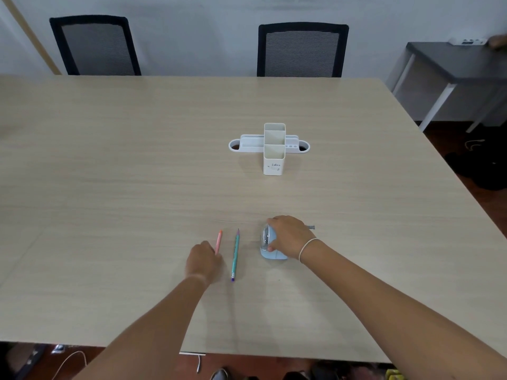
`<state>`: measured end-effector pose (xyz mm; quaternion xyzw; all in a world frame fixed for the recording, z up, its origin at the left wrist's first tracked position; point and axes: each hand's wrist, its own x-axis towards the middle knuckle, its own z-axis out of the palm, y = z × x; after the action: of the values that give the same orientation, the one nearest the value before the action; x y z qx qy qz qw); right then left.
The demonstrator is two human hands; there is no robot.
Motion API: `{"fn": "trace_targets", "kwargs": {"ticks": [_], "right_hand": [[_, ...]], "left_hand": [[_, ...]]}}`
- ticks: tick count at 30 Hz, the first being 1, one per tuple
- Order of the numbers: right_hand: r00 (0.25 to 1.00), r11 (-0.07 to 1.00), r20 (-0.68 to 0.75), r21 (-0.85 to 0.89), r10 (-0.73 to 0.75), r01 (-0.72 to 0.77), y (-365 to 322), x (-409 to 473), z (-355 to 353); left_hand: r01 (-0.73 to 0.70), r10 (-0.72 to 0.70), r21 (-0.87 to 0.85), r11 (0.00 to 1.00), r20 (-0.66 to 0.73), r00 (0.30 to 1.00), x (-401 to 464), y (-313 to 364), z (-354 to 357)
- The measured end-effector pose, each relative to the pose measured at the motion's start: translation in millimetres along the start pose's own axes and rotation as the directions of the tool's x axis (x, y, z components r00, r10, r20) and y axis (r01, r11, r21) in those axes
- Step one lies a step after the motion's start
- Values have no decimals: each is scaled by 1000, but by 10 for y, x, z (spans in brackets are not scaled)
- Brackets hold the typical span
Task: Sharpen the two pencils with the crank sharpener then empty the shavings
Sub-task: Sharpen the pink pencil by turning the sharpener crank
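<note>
Two pencils lie on the wooden table [137,160], pointing away from me. The pink pencil [219,238] is on the left, and my left hand [203,263] is closed over its near end. Just to its right lies the teal pencil [235,253], untouched. Further right stands the light blue crank sharpener [267,246]; my right hand [288,237] rests on top of it and grips it. The metal crank handle [310,227] sticks out to the right behind my hand.
A white desk organiser [270,145] with several empty compartments stands at the table's middle. Two black mesh chairs [301,50] are pushed in at the far edge. A dark side table [452,64] stands at the right.
</note>
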<state>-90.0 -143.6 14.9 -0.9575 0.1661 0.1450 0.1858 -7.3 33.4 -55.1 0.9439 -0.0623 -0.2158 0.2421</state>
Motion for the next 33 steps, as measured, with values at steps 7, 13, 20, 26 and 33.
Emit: {"fn": "trace_targets", "kwargs": {"ticks": [7,13,20,26,33], "right_hand": [[1000,1000,15,1,1,-1,-1,-12,-13],[1000,1000,0,-8,-10,10,5,-15,-7],[1000,1000,-1,-26,-15,15,2,-8,-8],[1000,1000,-13,-13,-20,19,3,-9,-3],[1000,1000,-1,10,-28,28,19,-5,-2]], "left_hand": [[-68,67,46,997,30,997,-6,54,-70],[-296,293,67,953,57,954,64,109,-219],[-501,491,54,864,132,861,180,166,-305],[-563,556,11,826,146,818,209,245,-282],[-548,536,13,836,196,821,187,405,-190]]}}
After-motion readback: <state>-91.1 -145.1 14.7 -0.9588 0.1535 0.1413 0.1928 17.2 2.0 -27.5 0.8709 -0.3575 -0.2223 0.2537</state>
